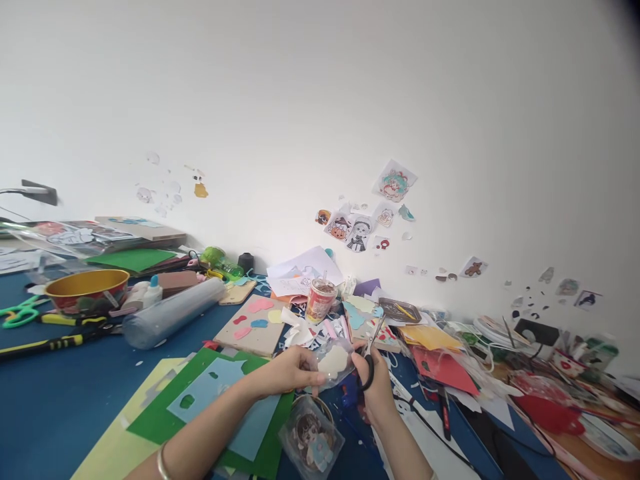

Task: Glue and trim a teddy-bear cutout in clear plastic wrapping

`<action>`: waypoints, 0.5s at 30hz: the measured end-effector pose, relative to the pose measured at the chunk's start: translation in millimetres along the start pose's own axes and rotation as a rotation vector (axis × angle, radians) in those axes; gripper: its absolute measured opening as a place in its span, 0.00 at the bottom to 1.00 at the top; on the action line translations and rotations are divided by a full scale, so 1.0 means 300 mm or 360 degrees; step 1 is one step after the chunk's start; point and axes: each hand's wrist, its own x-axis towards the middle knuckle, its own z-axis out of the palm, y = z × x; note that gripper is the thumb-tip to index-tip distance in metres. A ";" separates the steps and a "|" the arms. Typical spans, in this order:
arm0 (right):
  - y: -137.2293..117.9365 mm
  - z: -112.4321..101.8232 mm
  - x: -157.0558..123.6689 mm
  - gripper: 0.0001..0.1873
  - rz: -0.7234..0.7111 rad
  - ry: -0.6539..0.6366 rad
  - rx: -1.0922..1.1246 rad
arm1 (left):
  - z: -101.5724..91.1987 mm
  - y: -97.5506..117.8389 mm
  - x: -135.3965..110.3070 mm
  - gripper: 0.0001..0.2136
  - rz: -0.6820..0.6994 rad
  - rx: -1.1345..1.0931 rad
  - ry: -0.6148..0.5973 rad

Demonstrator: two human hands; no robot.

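Note:
My left hand point(287, 370) pinches the left edge of a clear plastic piece with a cream rounded cutout point(334, 361) on it. On the other side my right hand point(379, 390) is closed around black-handled scissors point(370, 373), their metal blades pointing up and away. Its fingertips also meet the right edge of the clear piece. Whether the blades are fully closed is hard to make out. Below my hands lies a clear packet with a cartoon figure point(313, 440), resting over a round rim.
Green sheet point(155, 417) and light blue sheet point(210, 393) lie at left. Behind my hands stand a red-and-white cup point(320, 301) and a board with coloured cutouts point(250, 323). A plastic roll point(175, 313) and gold-lined bowl point(87, 290) are left; red paper point(445, 370) is right.

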 end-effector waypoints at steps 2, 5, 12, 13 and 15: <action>0.006 -0.001 0.000 0.11 0.0015 -0.0002 0.0116 | 0.001 0.004 -0.005 0.22 -0.0017 -0.0025 -0.0036; 0.003 0.004 -0.003 0.09 0.0172 -0.0105 0.0368 | 0.002 0.011 -0.011 0.21 0.0009 -0.0082 -0.0048; 0.010 0.010 -0.005 0.11 0.0352 -0.0147 0.0577 | -0.006 0.002 -0.005 0.20 -0.0016 -0.0279 -0.0123; 0.013 0.008 -0.003 0.09 0.0300 -0.0133 0.0518 | -0.006 -0.003 0.000 0.20 -0.0028 -0.0288 -0.0084; 0.016 0.004 0.003 0.08 0.0179 -0.0057 0.0365 | -0.004 -0.013 0.010 0.21 -0.0039 -0.0315 0.0055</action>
